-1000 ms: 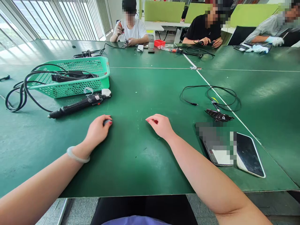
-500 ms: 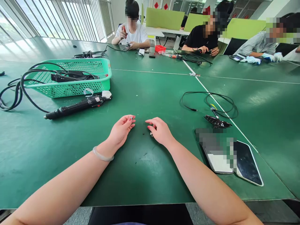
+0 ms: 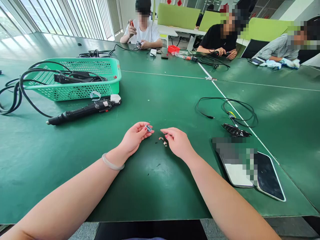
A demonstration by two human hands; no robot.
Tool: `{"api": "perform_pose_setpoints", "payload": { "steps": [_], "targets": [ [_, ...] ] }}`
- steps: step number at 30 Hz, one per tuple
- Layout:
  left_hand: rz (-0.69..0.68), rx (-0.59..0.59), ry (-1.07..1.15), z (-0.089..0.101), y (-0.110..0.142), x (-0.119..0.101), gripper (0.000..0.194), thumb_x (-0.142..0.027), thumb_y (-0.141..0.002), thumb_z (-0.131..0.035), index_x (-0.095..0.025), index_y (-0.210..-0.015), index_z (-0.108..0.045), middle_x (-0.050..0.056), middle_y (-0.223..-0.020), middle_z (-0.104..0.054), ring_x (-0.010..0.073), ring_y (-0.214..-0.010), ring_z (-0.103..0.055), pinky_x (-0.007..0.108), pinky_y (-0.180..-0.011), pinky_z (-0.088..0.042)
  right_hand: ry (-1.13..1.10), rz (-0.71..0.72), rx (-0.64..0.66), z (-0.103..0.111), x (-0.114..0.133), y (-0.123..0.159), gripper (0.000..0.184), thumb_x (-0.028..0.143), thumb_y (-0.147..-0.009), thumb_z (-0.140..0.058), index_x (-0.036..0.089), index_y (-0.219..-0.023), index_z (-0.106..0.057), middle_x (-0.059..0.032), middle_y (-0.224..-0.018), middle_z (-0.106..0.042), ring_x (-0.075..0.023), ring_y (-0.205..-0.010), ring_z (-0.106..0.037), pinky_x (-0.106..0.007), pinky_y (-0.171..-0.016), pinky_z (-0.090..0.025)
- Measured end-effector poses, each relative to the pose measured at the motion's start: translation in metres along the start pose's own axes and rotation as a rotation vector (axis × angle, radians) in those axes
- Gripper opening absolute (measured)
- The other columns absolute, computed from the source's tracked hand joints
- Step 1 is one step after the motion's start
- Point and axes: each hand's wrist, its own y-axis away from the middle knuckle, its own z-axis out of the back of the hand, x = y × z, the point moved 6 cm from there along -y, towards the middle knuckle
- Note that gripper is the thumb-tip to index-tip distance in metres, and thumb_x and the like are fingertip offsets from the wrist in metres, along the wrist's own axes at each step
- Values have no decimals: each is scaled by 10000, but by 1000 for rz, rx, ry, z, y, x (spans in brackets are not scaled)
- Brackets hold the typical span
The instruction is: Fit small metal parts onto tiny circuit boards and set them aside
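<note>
My left hand rests on the green table and pinches a small bluish part between its fingertips. My right hand lies just right of it, fingers curled down beside several tiny loose parts on the table; whether it holds anything I cannot make out. A black electric screwdriver lies to the left, ahead of my left hand.
A green mesh basket with black cables stands at the left. A thin black cable, a black clip-like piece and a dismantled tablet lie at the right. Three people work at the table's far side.
My left hand has slid right to the middle and now pinches a small part. My right hand shifted slightly, uncovering tiny parts on the table.
</note>
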Motion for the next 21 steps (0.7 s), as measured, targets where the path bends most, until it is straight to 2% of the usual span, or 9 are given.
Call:
{"api": "perform_pose_setpoints", "payload": {
  "steps": [5, 7, 9, 16, 21],
  "targets": [
    [22, 22, -72, -2, 0, 2, 150, -204, -846, -572, -147, -981, -602, 54, -955, -652, 135, -836, -649, 325, -868, -473, 56, -58, 79, -2, -4, -2, 130, 175, -742, -655, 225, -848, -710, -21, -843, -670, -151, -759, -596, -294, -708, -477],
    [26, 31, -108, -3, 0, 4, 175, -204, -854, -559, -151, -1012, -610, 57, -958, -656, 127, -808, -649, 321, -852, -479, 83, -24, 113, -7, -1, -2, 84, 172, -763, -637, 224, -759, -703, -17, -786, -664, -158, -774, -593, -296, -720, -464],
    [32, 39, -140, -4, 0, 5, 197, -210, -852, -561, -151, -1030, -620, 63, -966, -660, 123, -794, -648, 318, -842, -481, 83, 22, 115, -10, 4, -1, 137, 170, -802, -594, 223, -720, -691, -14, -774, -674, -163, -794, -597, -301, -744, -457],
    [29, 129, -204, -10, 3, 3, 303, -197, -781, -642, -149, -1080, -637, 78, -1044, -657, 132, -831, -645, 324, -868, -486, -140, 108, -84, -1, 23, 5, 174, 197, -839, -546, 250, -792, -704, 2, -808, -707, -148, -766, -641, -286, -731, -498],
    [36, 256, -239, -16, 7, 3, 453, -163, -700, -720, -157, -1140, -610, 77, -971, -696, 169, -894, -656, 344, -887, -487, -198, 145, -212, 0, 29, 8, 186, 193, -829, -549, 269, -821, -719, -7, -885, -713, -164, -812, -653, -326, -768, -527]
  ]
}}
